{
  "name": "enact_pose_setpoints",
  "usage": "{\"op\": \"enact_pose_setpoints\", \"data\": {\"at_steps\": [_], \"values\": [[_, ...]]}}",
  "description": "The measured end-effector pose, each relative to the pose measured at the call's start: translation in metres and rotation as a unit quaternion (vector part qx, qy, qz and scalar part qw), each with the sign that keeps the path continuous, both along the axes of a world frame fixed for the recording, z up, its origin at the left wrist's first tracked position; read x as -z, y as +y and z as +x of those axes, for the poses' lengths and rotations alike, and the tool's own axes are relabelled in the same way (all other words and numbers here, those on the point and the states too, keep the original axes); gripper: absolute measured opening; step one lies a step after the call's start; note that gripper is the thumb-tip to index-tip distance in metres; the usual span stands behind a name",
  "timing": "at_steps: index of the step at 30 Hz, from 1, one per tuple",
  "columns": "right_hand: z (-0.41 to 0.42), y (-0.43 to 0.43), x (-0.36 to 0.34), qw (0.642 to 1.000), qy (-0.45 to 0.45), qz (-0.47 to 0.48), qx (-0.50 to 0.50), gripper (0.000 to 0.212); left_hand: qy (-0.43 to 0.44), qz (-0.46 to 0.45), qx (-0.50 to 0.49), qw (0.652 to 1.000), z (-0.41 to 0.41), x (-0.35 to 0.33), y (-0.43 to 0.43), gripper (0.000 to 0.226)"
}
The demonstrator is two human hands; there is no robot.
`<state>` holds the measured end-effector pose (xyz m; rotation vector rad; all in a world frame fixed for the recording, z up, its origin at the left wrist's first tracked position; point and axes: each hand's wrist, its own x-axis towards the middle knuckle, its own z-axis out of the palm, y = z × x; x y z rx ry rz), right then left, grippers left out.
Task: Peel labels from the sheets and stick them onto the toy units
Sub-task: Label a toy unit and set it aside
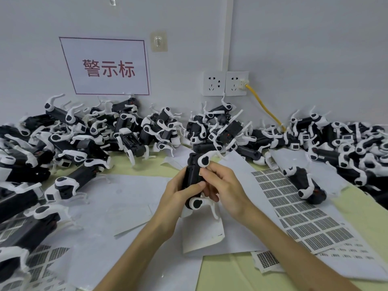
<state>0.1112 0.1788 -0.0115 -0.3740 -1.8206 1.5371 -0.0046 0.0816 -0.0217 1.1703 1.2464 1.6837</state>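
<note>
Fingers (pixel 210 167) of the right hand (pixel 226 186) are pinching a small label (pixel 201 171) against the toy unit (pixel 190 175) that the left hand (pixel 178 198) is gripping steady; rubbing it flat from one edge is looking advisable.

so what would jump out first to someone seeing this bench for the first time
A heap of black-and-white toys sprawls along the back of the table, under a wall sign with large red characters. In the centre, the left hand and the right hand both grip one toy unit held on end. A label sheet lies just to the right of them.
</note>
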Motion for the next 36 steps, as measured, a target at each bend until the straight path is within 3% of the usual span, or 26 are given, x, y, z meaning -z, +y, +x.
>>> {"op": "enact_pose_setpoints", "data": {"at_steps": [5, 9, 12, 14, 16, 19, 23, 27, 28, 29, 32, 36], "values": [[-0.005, 0.001, 0.002, 0.998, 0.019, 0.012, 0.053, 0.036, -0.023, 0.007, -0.031, 0.999, -0.002, -0.005, 0.0, 0.019], [0.001, 0.015, 0.001, 0.984, 0.029, 0.05, 0.168, 0.036, -0.136, 0.013, -0.063, 0.989, -0.01, -0.013, -0.002, 0.046], [0.007, 0.029, -0.003, 0.974, 0.049, 0.019, 0.221, 0.025, -0.231, 0.0, -0.043, 0.972, -0.015, -0.018, -0.005, 0.046], [0.013, 0.039, -0.009, 0.983, 0.037, 0.005, 0.178, 0.006, -0.285, -0.042, 0.004, 0.958, -0.015, -0.021, -0.008, 0.042], [0.02, 0.049, -0.013, 0.998, -0.01, 0.004, 0.064, 0.035, -0.294, -0.109, 0.091, 0.945, -0.014, -0.024, -0.01, 0.047], [0.032, 0.057, -0.014, 0.991, -0.099, 0.014, -0.089, 0.036, -0.283, -0.182, 0.201, 0.92, -0.016, -0.021, -0.01, 0.062], [0.041, 0.063, -0.01, 0.987, -0.12, -0.026, -0.1, 0.025, -0.338, -0.198, 0.192, 0.9, -0.02, -0.015, -0.009, 0.074], [0.05, 0.074, -0.021, 0.997, -0.04, -0.053, -0.029, 0.016, -0.33, -0.127, 0.057, 0.934, -0.026, -0.012, -0.003, 0.05], [0.053, 0.078, -0.025, 0.995, 0.006, -0.096, 0.003, 0.018, -0.335, -0.111, 0.023, 0.935, -0.028, -0.012, -0.002, 0.043], [0.055, 0.084, -0.027, 0.984, 0.077, -0.155, 0.034, 0.022, -0.346, -0.098, -0.005, 0.933, -0.031, -0.011, -0.002, 0.037], [0.074, 0.098, -0.032, 0.898, 0.291, -0.308, 0.115, 0.028, -0.364, -0.072, -0.053, 0.927, -0.036, -0.011, -0.004, 0.029], [0.092, 0.117, -0.028, 0.878, 0.323, -0.303, 0.183, 0.048, -0.356, -0.074, -0.053, 0.93, -0.035, -0.009, -0.002, 0.026]]}}
